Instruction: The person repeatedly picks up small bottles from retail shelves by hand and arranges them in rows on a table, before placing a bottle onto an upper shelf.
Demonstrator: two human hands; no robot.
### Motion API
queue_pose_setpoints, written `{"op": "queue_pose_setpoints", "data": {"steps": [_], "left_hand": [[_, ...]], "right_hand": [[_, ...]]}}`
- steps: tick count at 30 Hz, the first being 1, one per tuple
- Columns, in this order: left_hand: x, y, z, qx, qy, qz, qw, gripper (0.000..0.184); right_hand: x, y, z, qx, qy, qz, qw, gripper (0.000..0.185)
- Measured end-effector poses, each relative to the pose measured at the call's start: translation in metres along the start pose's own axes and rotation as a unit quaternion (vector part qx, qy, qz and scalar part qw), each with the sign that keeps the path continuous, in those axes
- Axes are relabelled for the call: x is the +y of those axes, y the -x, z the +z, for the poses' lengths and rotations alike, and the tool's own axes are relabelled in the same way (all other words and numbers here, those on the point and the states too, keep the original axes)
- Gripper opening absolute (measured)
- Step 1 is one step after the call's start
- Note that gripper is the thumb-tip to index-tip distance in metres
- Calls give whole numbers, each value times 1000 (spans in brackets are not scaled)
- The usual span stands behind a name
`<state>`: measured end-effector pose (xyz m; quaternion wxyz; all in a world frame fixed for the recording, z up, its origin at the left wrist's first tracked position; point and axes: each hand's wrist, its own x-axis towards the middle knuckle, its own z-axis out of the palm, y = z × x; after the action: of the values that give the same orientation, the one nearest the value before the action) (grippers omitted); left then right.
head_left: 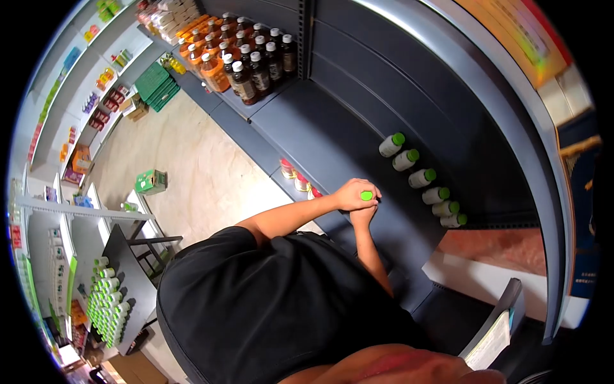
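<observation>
In front of my body, over the dark grey shelf (307, 147), both hands are together around a bottle, its green cap (366, 196) showing between the fingers. My left hand (350, 194) wraps around it from the left. Just below, my right hand (364, 215) is closed against it, partly covered by the left. The bottle's body is mostly hidden by the hands. To the right, a row of several white bottles with green caps (422, 178) stands along the back of the shelf.
Dark and orange drink bottles (243, 82) stand at the shelf's far end. Red-lidded jars (300, 182) sit low beside my forearm. Behind me, a dark table (137, 281) carries many green-capped bottles (107, 301). A green carton (151, 182) lies on the floor.
</observation>
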<state>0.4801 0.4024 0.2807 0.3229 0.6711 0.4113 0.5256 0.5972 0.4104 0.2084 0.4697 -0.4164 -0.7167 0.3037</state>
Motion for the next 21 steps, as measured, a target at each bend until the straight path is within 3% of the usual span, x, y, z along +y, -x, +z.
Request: {"op": "queue_pose_setpoints", "data": {"steps": [7, 13, 17, 20, 21], "left_hand": [[2, 24, -44, -29, 36, 2, 999, 20], [7, 79, -117, -10, 38, -27, 999, 22], [-40, 157, -160, -32, 4, -109, 993, 23], [-78, 249, -181, -26, 11, -137, 990, 25], [-97, 283, -188, -73, 30, -193, 978, 28]], "right_hand": [[-39, -1, 23, -42, -45, -18, 998, 32], [-86, 23, 91, -77, -29, 9, 997, 37], [-71, 76, 147, -258, -32, 93, 961, 43], [-73, 112, 191, -446, -33, 183, 875, 48], [-76, 117, 208, -513, -40, 192, 836, 48]]}}
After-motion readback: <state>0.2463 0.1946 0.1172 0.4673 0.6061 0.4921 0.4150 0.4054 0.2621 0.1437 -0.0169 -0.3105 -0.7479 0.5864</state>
